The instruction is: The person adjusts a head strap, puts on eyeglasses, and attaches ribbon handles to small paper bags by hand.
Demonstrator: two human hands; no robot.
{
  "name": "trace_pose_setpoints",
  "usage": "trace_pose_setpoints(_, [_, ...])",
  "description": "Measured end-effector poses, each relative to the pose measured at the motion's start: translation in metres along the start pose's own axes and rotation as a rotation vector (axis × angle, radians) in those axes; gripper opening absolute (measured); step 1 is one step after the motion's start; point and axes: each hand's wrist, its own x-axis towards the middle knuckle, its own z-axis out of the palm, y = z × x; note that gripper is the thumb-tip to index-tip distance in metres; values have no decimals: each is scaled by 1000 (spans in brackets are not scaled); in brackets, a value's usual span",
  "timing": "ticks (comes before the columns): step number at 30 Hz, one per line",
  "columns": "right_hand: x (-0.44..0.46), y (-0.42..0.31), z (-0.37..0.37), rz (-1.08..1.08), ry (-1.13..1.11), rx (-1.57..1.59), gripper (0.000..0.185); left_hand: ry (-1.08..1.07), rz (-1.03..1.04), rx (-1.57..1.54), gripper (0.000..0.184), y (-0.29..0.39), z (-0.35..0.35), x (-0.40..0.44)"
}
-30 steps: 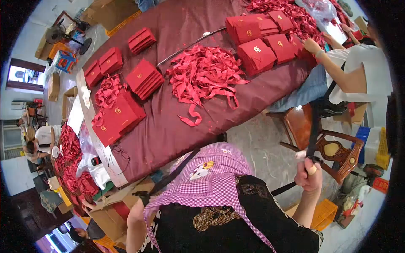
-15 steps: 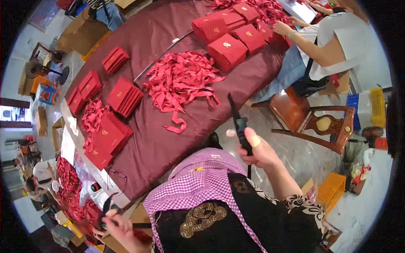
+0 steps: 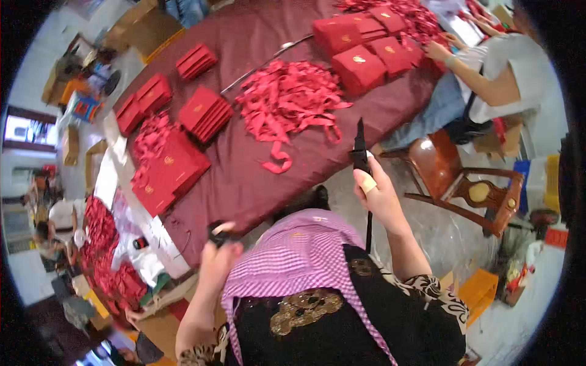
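Note:
My right hand [image 3: 379, 189] is closed on a black strap with a buckle [image 3: 360, 149]; one end sticks up past the fingers and the strap hangs down below. Near the table's front edge, my left hand [image 3: 221, 247] is closed around another black strap piece [image 3: 218, 233], blurred by motion. Between the hands lies a purple checked apron [image 3: 287, 250] over a black top. Beyond them, a pile of red ribbons [image 3: 290, 100] rests on the dark red tablecloth [image 3: 256, 189].
Red bags [image 3: 206, 114] lie in stacks on the table, more [image 3: 360, 68] at its far right. A co-worker's hand [image 3: 436, 52] is beside those. A wooden chair [image 3: 458, 177] stands right; a cardboard box [image 3: 162, 326] is at lower left.
My left hand has moved up and right, in front of the table edge. My right hand, first far right, has come inward and now holds its strap upright. The camera view has shifted.

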Motion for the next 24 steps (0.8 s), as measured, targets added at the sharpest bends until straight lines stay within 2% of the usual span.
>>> trace_pose_setpoints(1, [5,12,12,-128,-7,-104,42,-46,-4,9,35,5,9,8])
trace_pose_setpoints(2, [6,21,18,-63,-92,-173,45,-34,-19,-102,32,4,18,13])
trace_pose_setpoints(3, [5,28,27,-144,-157,-257,46,-73,24,-168,21,1,22,20])
trace_pose_setpoints(4, [4,35,35,-231,-212,-342,47,-81,27,-67,11,-7,26,30])
trace_pose_setpoints(5, [6,43,44,-367,-253,-344,45,-89,20,-127,15,-7,31,36])
trace_pose_setpoints(6, [5,49,48,-326,-313,-305,43,-103,13,-190,18,-7,38,39])
trace_pose_setpoints(8, [4,53,58,-243,-412,-240,42,-181,-34,-308,12,-2,46,44])
trace_pose_setpoints(10, [-3,48,66,-144,-457,-206,44,-155,-77,-326,11,-2,58,44])
trace_pose_setpoints(11, [-4,50,70,-175,-467,-206,44,-130,-110,-332,10,-6,63,44])
trace_pose_setpoints(12, [-6,49,74,-205,-478,-205,45,-221,-91,-249,17,-8,61,43])
trace_pose_setpoints(14, [-10,44,71,235,-555,51,49,-153,51,-99,23,-12,72,39])
trace_pose_setpoints(15, [-10,44,73,412,-562,229,49,-192,-36,-110,27,-14,74,38])
trace_pose_setpoints(17, [-11,45,77,395,-483,284,43,-351,-66,-243,26,-48,68,52])
trace_pose_setpoints(18, [-9,53,76,374,-491,265,39,-328,-159,-353,27,-20,69,35])
trace_pose_setpoints(20, [-7,57,76,357,-504,243,35,-106,-259,-487,28,2,81,20])
trace_pose_setpoints(22, [-7,55,79,340,-415,239,28,-162,-264,-474,24,-12,75,28])
trace_pose_setpoints(24, [-5,67,80,273,-391,232,26,-154,-174,-582,20,-6,77,24])
